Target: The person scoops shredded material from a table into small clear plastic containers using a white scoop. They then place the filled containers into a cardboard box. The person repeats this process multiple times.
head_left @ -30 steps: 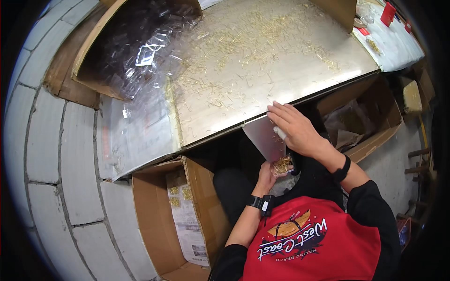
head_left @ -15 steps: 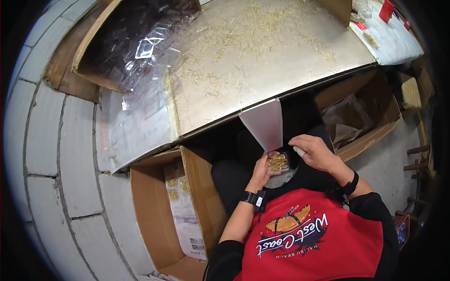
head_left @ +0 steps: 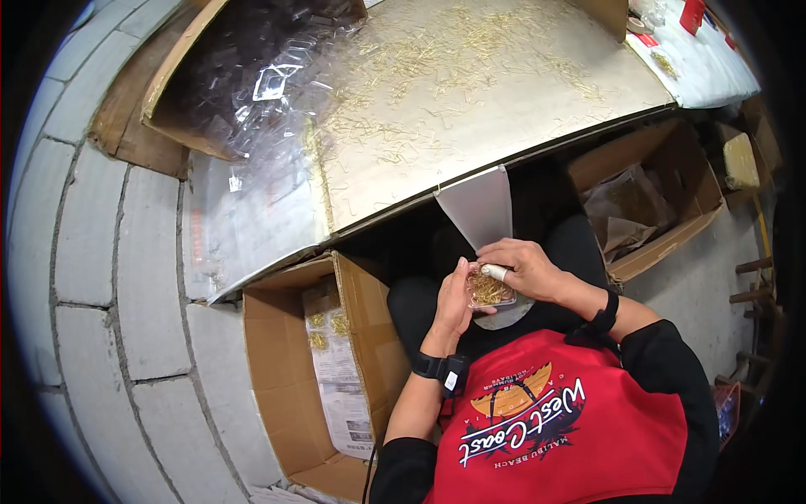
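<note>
We had the small, clear plastic box of thin gold-coloured metal hooks grasped in our left hand, while our right hand bent over its top; we could not tell whether it pinched any hooks. Just beyond, a tapered grey sheet hung below the pale, flat surface.

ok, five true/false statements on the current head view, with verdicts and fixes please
1. The left hand holds a small clear box of gold-coloured wire pieces. True.
2. The pale tapered chute is at the far edge of the table. False: it is at the near edge.
3. A white covering is on a digit of the right hand. True.
4. The right hand is well away from the small clear box. False: it is right at it.
5. Gold-coloured clusters lie in the left carton. True.
</note>
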Motion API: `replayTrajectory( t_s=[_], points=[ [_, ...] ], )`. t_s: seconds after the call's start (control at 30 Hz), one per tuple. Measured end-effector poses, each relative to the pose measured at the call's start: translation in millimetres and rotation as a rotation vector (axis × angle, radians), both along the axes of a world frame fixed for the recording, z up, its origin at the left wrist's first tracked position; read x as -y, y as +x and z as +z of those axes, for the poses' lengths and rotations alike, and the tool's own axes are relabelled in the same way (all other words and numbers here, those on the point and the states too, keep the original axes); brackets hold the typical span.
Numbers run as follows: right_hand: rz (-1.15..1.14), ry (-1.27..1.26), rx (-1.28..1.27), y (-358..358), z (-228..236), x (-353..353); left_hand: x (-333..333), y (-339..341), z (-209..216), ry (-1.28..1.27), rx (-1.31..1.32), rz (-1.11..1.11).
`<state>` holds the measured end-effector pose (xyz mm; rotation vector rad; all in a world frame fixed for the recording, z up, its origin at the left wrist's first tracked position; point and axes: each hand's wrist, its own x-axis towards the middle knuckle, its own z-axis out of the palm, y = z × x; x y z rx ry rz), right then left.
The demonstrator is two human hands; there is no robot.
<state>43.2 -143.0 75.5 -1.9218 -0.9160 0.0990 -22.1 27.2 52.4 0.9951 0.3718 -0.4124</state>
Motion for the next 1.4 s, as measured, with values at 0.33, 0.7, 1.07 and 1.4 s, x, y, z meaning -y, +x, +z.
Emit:
replayTrajectory(
  t_s=[0.33,0.7,1.07,1.4],
  points=[
    [0.137,0.007,0.231,-4.2,32.2,-4.1,3.7,5.4,19.6,-0.064,0.084,0.187],
    [0.143,-0.211,0.396,-5.2,41.1,10.6,0.4,-4.4,29.9,-0.168,0.171,0.248],
    [-0.111,-0.083,0.354,73.1,76.0,-27.0,-37.0,-37.1,-17.3,-0.053,0.005,0.185],
    [-0.123,-0.551,0.495,155.2,40.0,-90.4,5.7,16.2,-77.5,-0.084,-0.165,0.088]
  ],
)
